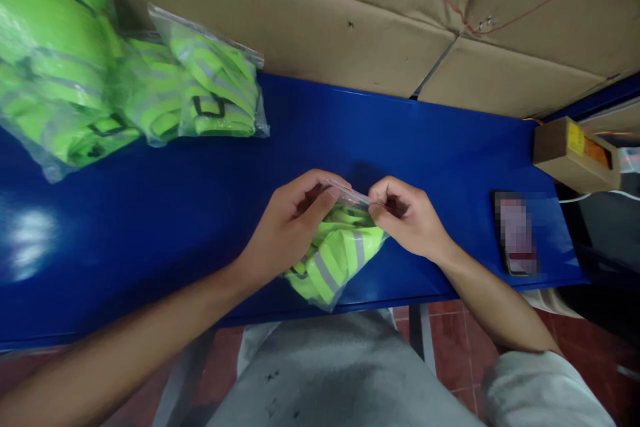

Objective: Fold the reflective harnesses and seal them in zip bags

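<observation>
A clear plastic bag (336,261) with a folded neon-green reflective vest inside lies at the near edge of the blue table (200,200). My left hand (290,223) pinches the bag's top edge on the left, thumb and fingers closed on the plastic. At the right end of that same top edge, my right hand (407,213) pinches it too. Both hands rest close together above the vest.
Several bagged neon-green vests (215,83) are piled at the table's far left. A phone (517,233) lies on the right part of the table, a small cardboard box (575,153) beyond it. Cardboard sheets (350,20) stand behind the table.
</observation>
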`<state>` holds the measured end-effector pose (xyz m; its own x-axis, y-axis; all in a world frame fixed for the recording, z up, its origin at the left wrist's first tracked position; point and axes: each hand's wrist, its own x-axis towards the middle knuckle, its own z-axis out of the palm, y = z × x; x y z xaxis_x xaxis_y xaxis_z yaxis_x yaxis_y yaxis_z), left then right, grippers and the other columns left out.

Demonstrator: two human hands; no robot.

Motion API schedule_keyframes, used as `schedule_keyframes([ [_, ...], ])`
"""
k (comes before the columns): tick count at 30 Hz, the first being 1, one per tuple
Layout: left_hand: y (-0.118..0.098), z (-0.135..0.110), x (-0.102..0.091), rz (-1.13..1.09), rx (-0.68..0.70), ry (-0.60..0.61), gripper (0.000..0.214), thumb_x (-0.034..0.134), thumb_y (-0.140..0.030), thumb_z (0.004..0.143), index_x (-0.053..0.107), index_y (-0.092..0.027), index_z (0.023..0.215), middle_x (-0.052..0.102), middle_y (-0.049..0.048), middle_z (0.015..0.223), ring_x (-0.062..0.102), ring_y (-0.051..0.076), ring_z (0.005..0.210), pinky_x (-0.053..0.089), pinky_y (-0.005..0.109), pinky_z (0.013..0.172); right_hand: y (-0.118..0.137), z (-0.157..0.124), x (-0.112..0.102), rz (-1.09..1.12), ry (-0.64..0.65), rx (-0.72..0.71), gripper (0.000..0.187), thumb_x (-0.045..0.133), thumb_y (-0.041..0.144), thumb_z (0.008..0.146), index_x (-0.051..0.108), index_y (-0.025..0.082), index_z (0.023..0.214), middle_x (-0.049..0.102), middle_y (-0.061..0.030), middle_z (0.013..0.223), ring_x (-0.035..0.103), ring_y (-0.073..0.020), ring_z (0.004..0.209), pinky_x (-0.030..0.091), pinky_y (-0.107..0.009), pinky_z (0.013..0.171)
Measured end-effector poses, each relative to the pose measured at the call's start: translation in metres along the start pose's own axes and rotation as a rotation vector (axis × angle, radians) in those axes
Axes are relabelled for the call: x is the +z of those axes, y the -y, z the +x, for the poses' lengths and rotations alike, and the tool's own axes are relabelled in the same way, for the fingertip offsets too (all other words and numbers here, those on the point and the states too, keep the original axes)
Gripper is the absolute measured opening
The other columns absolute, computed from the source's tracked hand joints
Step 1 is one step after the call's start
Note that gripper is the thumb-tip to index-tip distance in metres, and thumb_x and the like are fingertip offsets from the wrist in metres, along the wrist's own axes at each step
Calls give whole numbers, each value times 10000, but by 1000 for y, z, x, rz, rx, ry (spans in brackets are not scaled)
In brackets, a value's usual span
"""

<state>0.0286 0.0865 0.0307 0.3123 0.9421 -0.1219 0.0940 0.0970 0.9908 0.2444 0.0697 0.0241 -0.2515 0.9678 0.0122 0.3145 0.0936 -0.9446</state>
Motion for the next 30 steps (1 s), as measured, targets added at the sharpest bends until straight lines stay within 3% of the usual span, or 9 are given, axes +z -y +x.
schedule_keyframes([
  [21,8,-5,8,35,1,57,263,598,-376,1006,737,-207,1151,766,-4,923,636,97,728,461,195,638,3,-1,8,-61,-14,0,70,608,179,885,574,194,826,494,57,691,448,-83,627,365,-240,585],
  [30,12,-4,11,20,16,130,285,587,-360,1018,746,-228,1213,774,11,1072,700,127,947,506,203,784,1,0,9,-81,-8,13,69,633,201,882,597,189,825,501,52,689,442,-83,629,365,-236,580],
])
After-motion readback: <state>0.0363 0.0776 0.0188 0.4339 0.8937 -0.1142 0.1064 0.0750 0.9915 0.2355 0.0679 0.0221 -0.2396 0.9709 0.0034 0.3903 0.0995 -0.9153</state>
